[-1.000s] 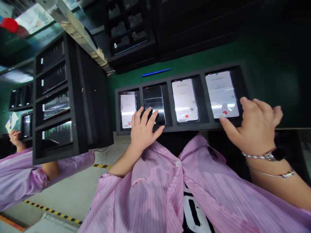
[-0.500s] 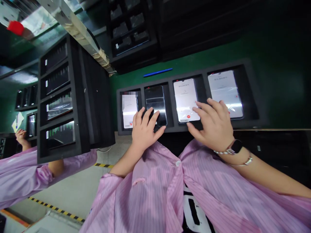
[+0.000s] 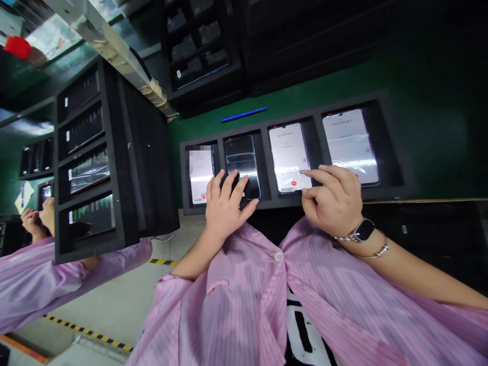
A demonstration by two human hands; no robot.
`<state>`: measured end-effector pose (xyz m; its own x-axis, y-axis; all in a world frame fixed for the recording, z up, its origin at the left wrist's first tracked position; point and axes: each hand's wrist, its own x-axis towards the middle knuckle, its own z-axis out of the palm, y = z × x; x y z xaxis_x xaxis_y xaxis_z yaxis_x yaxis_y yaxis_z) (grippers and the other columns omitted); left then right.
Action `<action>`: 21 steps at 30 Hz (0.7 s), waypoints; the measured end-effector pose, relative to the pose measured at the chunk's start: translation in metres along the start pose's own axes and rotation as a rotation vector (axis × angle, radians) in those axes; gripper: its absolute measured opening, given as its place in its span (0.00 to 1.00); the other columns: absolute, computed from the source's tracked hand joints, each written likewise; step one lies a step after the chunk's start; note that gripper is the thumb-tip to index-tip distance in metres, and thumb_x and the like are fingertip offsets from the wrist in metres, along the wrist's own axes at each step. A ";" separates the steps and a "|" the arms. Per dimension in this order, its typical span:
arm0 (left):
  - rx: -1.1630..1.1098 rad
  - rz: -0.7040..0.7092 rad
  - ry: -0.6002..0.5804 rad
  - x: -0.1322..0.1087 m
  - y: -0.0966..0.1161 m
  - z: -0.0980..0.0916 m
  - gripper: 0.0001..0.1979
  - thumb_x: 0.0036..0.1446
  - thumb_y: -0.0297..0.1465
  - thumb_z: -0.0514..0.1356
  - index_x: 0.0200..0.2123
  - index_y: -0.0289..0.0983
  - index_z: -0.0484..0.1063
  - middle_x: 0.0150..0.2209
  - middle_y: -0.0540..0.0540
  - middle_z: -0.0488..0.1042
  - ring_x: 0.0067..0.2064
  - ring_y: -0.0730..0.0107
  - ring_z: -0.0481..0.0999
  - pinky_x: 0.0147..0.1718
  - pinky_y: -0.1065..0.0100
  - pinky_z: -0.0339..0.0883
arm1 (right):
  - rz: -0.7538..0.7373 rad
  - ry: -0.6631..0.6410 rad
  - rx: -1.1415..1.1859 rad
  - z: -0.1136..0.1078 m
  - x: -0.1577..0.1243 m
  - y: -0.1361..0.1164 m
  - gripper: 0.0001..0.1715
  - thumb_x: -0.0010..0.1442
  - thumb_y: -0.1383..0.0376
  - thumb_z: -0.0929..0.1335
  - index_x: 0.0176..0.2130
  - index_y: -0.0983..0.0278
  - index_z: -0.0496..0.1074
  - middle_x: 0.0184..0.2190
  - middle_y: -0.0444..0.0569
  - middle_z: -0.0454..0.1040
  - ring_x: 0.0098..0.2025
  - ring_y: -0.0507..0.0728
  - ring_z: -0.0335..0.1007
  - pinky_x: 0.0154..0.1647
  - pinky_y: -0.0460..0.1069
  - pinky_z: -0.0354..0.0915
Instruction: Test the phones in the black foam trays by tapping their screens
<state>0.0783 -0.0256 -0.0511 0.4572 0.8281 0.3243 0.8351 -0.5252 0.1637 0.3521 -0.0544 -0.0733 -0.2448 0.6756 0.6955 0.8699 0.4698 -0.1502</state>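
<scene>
A black foam tray [image 3: 278, 201] lies across the green bench with several phones in its slots. My left hand [image 3: 224, 203] rests open, its fingers spread flat on the lower end of the dark-screened phone [image 3: 240, 152], next to a lit phone [image 3: 201, 170] at the tray's left end. My right hand [image 3: 335, 195] is curled with nothing in it. Its index finger is stretched out and touches the lower right of the third phone's [image 3: 286, 150] white screen. A fourth lit phone [image 3: 348, 140] lies just beyond that hand. A watch [image 3: 364, 230] and bracelets are on my right wrist.
A tall stack of black foam trays [image 3: 125, 152] holding phones stands at the left. More dark trays [image 3: 198, 56] sit at the back. A blue pen [image 3: 244, 114] lies on the green surface behind the tray. A co-worker's hands [image 3: 38, 218] and pink sleeve show at the far left.
My right hand has moved left from the fourth phone to the third, and its fingers have curled in with the index finger on the screen. My left hand has stayed put.
</scene>
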 end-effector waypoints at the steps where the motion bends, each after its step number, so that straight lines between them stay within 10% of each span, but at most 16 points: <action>1: 0.007 0.008 0.007 0.000 0.000 0.000 0.28 0.66 0.48 0.61 0.62 0.40 0.73 0.64 0.38 0.73 0.69 0.40 0.64 0.68 0.45 0.56 | 0.000 0.002 0.001 0.000 0.001 0.000 0.11 0.56 0.73 0.72 0.31 0.61 0.66 0.50 0.51 0.80 0.57 0.64 0.72 0.56 0.60 0.71; 21: -0.033 0.050 0.068 -0.001 -0.004 0.001 0.27 0.66 0.47 0.62 0.63 0.40 0.72 0.64 0.37 0.73 0.70 0.41 0.64 0.68 0.45 0.55 | -0.013 0.032 0.034 0.000 0.000 0.001 0.14 0.59 0.70 0.73 0.33 0.61 0.64 0.49 0.51 0.81 0.56 0.63 0.73 0.56 0.60 0.70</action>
<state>0.0753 -0.0243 -0.0533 0.4755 0.7862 0.3948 0.8008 -0.5726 0.1757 0.3530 -0.0542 -0.0738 -0.2412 0.6511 0.7197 0.8518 0.4974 -0.1645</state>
